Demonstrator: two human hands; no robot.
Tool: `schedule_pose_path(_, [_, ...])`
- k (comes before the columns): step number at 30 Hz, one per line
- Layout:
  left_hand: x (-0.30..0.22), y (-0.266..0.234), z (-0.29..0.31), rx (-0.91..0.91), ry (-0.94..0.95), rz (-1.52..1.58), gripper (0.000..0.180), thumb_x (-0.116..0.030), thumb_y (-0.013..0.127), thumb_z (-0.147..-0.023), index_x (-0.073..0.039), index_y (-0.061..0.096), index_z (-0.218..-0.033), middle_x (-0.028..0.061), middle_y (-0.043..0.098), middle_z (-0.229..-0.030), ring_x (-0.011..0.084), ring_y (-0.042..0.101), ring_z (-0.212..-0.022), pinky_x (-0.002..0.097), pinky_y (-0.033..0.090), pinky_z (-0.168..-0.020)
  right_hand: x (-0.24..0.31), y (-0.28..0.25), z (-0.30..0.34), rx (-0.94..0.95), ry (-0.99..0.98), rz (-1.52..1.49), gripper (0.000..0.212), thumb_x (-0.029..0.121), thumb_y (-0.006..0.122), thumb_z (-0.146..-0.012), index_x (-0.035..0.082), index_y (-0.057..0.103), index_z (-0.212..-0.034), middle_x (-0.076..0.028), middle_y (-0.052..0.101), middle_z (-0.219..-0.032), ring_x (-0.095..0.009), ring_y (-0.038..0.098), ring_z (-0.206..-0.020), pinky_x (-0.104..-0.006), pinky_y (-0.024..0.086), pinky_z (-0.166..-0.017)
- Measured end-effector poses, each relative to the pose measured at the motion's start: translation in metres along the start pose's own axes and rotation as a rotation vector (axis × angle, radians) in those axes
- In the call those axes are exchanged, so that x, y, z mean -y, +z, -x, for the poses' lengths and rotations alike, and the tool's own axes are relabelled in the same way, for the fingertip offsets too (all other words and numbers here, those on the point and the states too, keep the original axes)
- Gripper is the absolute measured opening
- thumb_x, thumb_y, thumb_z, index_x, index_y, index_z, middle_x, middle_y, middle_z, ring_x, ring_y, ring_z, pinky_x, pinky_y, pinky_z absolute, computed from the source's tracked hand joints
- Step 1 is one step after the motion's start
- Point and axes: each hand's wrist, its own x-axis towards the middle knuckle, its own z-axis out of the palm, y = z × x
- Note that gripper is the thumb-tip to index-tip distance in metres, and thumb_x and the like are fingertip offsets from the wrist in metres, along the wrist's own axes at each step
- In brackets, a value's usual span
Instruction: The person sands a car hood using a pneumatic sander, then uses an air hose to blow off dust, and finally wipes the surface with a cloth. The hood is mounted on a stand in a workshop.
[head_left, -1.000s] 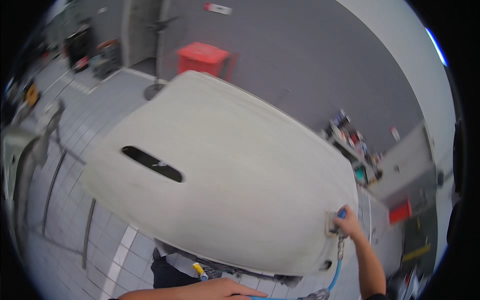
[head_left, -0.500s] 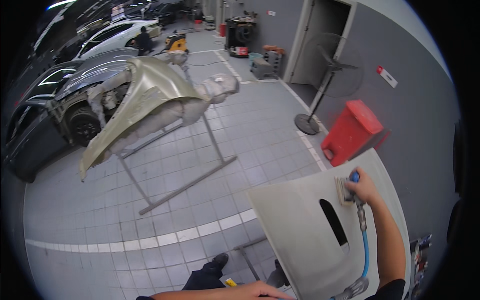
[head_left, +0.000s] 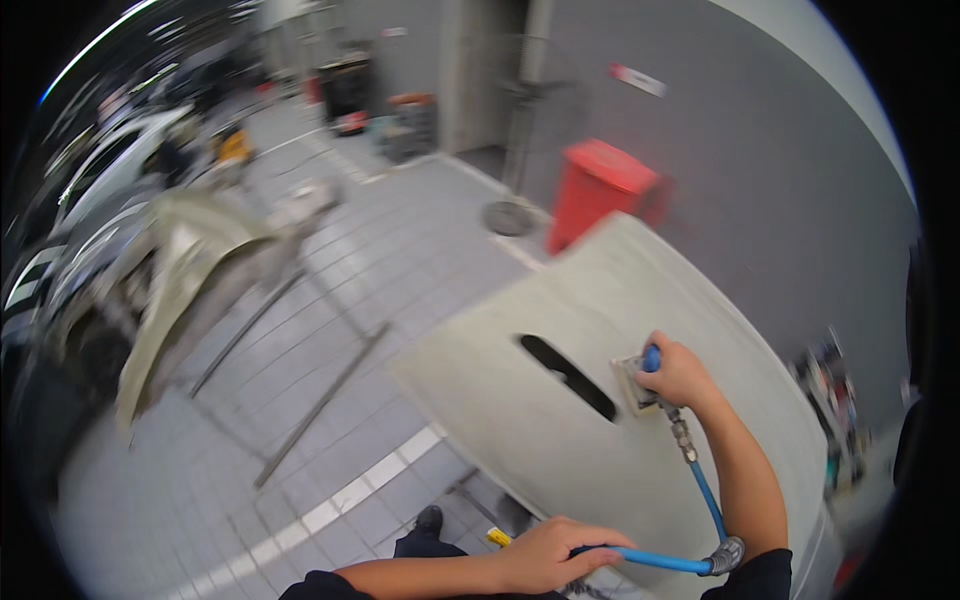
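Note:
My right hand (head_left: 685, 375) is closed round the blue-topped body of an air sander (head_left: 632, 388). Its square pad rests on a large pale grey-green car panel (head_left: 620, 290), just right of a dark elongated slot (head_left: 566, 376). From the sander's metal coupling a blue air hose (head_left: 665, 561) runs down past a second, grey fitting and bends left. My left hand (head_left: 555, 553) grips that hose near the panel's lower edge, thumb and fingers round it.
A red pedal bin (head_left: 600, 190) stands beyond the panel, beside a pedestal fan (head_left: 510, 218) by the wall. A shelf of small items (head_left: 830, 410) is at the right. A fender (head_left: 190, 250) hangs on a metal stand at the left, near parked cars.
My view has swung right, so the surroundings shift left and blur. The sander is now lower along the panel, beside the slot. My left hand has come up with the hose in its grip.

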Motion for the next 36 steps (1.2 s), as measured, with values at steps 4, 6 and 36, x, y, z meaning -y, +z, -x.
schedule_pose_path(4, [0.003,0.06,-0.064,0.26,-0.125,-0.091,0.024,-0.01,0.062,-0.097,-0.004,0.07,-0.119,0.01,0.074,-0.104,0.0209,0.07,-0.089,0.0299,0.053,-0.083,-0.114,-0.025,0.107,-0.028,0.277,-0.088,0.044,0.033,0.074,-0.074,0.009,0.059,-0.107,-0.022,0.066,-0.092,-0.042,0.064,-0.09,-0.0481,0.051,-0.078])
schedule_pose_path(6, [0.009,0.098,-0.086,0.369,-0.275,-0.069,0.024,-0.007,0.063,-0.095,-0.003,0.071,-0.117,0.0098,0.076,-0.102,0.0162,0.071,-0.088,0.0274,0.054,-0.081,-0.169,-0.031,0.166,-0.068,0.392,-0.079,0.043,0.034,0.073,-0.074,0.009,0.059,-0.107,-0.022,0.066,-0.093,-0.043,0.063,-0.089,-0.0491,0.051,-0.078])
schedule_pose_path(36, [-0.003,-0.095,0.07,0.236,-0.306,0.086,0.025,-0.013,0.064,-0.096,-0.005,0.072,-0.118,0.0102,0.076,-0.103,0.0183,0.071,-0.087,0.0273,0.052,-0.08,0.02,0.03,0.046,-0.109,0.175,-0.062,0.043,0.037,0.072,-0.078,0.012,0.06,-0.11,-0.019,0.061,-0.101,-0.039,0.062,-0.095,-0.0463,0.05,-0.083])
